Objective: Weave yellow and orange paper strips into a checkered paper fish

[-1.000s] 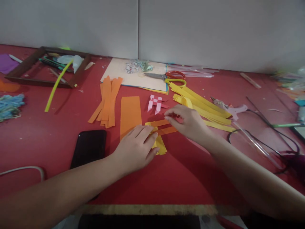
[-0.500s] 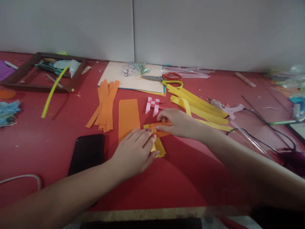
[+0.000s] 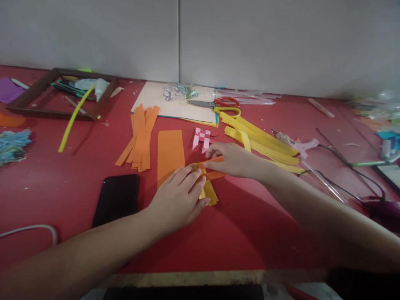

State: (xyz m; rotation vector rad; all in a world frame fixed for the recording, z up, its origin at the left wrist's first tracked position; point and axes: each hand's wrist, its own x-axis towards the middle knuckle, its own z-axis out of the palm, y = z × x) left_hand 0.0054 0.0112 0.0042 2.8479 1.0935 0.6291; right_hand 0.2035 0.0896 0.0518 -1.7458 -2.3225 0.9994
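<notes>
My left hand [image 3: 179,193] lies over crossed paper strips on the red table, fingers stretched out and pressing on them. Below its fingers, yellow paper strips [image 3: 210,193] stick out toward me. With thumb and bent fingers, my right hand [image 3: 229,159] pinches an orange paper strip [image 3: 215,161] that crosses the yellow ones. A second orange strip [image 3: 215,175] runs to the right just under it. Partly beneath my left hand is a wide orange paper piece [image 3: 171,152]. Behind the hands sits a small pink woven paper piece [image 3: 202,138]. My fingers hide much of the crossing.
Orange strips [image 3: 142,139] lie left of centre, yellow strips [image 3: 262,141] at the right. Scissors [image 3: 215,103] rest on cream paper [image 3: 150,100]. A black phone [image 3: 116,199] is beside my left forearm. A glue gun [image 3: 301,146] with its cord and a brown frame [image 3: 50,112] lie farther off.
The whole view has shifted slightly, moving the things on the left a little to the right. Both hands keep nearly the same place on the strips, with only a small motion of my right fingers.
</notes>
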